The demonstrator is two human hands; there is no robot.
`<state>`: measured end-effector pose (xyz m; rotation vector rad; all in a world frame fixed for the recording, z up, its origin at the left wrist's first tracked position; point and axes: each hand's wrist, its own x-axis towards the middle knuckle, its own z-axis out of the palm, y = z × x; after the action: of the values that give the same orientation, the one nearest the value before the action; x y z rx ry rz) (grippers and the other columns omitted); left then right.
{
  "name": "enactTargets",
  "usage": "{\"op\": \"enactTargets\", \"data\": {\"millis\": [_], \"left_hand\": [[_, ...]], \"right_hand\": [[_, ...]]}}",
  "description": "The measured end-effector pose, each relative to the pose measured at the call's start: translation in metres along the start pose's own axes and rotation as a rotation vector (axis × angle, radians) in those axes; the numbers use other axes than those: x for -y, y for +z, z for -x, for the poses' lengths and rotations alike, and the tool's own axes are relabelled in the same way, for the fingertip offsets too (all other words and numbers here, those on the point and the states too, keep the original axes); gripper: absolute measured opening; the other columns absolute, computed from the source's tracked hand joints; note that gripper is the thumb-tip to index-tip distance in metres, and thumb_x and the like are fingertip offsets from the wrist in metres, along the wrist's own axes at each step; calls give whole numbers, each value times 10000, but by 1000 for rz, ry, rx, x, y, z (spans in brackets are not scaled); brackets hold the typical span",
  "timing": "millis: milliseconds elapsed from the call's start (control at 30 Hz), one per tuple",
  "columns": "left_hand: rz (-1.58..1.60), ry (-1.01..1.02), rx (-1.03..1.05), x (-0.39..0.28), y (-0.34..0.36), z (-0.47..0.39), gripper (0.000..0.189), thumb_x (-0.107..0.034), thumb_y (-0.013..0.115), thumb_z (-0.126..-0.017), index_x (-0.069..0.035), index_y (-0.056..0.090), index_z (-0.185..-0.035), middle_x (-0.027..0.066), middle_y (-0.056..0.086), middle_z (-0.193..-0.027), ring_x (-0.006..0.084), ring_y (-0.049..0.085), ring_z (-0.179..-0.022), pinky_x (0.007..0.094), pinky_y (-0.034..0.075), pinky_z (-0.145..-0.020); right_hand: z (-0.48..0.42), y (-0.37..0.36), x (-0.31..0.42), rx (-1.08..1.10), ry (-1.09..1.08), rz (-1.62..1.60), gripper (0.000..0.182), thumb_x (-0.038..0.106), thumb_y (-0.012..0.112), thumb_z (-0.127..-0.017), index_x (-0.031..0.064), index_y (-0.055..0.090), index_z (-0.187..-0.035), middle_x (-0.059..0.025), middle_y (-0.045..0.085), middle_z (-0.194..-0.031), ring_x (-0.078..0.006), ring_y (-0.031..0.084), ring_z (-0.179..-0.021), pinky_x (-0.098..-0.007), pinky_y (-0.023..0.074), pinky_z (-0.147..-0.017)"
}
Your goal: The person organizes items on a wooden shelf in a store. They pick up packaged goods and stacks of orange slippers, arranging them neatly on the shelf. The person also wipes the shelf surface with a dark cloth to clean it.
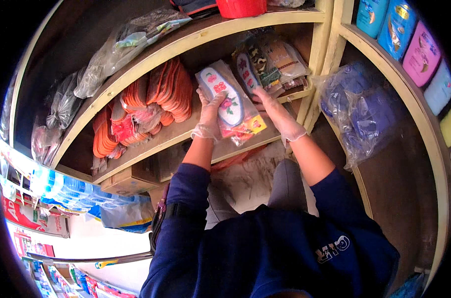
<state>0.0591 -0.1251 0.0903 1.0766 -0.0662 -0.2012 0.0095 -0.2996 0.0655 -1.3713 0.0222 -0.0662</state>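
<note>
My left hand, in a clear thin glove, grips a clear plastic packet from its left side. Inside is a white insole with a blue edge and embroidered red and pink flowers, and a yellow and red card shows at the packet's lower end. My right hand, gloved the same way, is just right of this packet. Its fingertips are at the lower end of a second packaged insole on the shelf; whether they hold it I cannot tell. More bagged insoles, some camouflage-patterned, lie behind it.
Stacked orange-edged insoles fill the shelf's left part. The shelf board above overhangs my hands and carries plastic bags. Bagged blue goods hang at the right, below shampoo bottles. A cardboard box sits lower left.
</note>
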Motion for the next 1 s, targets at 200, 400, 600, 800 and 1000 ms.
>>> {"op": "enactTargets", "data": {"millis": [200,400,600,800,1000], "left_hand": [[-84,46,-46,13,-7,-102,1079,-59,688,-728,-244,-140,-1395,84,389,-1305,254,503,-1056,405,466,-845],[-120,108,55,22,5,-162,1112,-67,707,-713,-163,-172,-1387,115,412,-1297,255,506,-1059,361,454,-867],[-645,156,-31,50,-82,-237,954,-19,749,-631,-10,123,-1351,103,561,-1104,213,561,-948,310,492,-786],[-484,130,0,63,-13,-180,667,-108,731,-688,-14,352,-1229,97,586,-1064,187,566,-941,275,467,-800],[-395,192,24,67,-34,-187,647,-140,700,-733,-7,336,-1250,110,576,-1097,195,564,-958,279,451,-821]], "right_hand": [[-22,-25,-1,-178,-284,165,451,345,521,-880,32,507,-1204,-69,544,-1147,-155,511,-1023,-266,389,-883],[-41,-42,10,-271,-263,331,297,173,527,-883,37,546,-1147,-75,557,-1118,-138,501,-1023,-258,379,-893],[-95,-13,42,-488,-551,1193,393,291,558,-760,32,585,-1054,-181,573,-1054,-340,540,-981,-417,429,-857],[-139,-27,47,-431,-33,1488,433,360,581,-707,34,626,-988,-169,616,-1004,-344,586,-933,-406,470,-802],[-177,-12,39,-272,11,1155,416,364,592,-691,13,655,-905,-204,601,-1012,-324,577,-986,-382,455,-854]]}}
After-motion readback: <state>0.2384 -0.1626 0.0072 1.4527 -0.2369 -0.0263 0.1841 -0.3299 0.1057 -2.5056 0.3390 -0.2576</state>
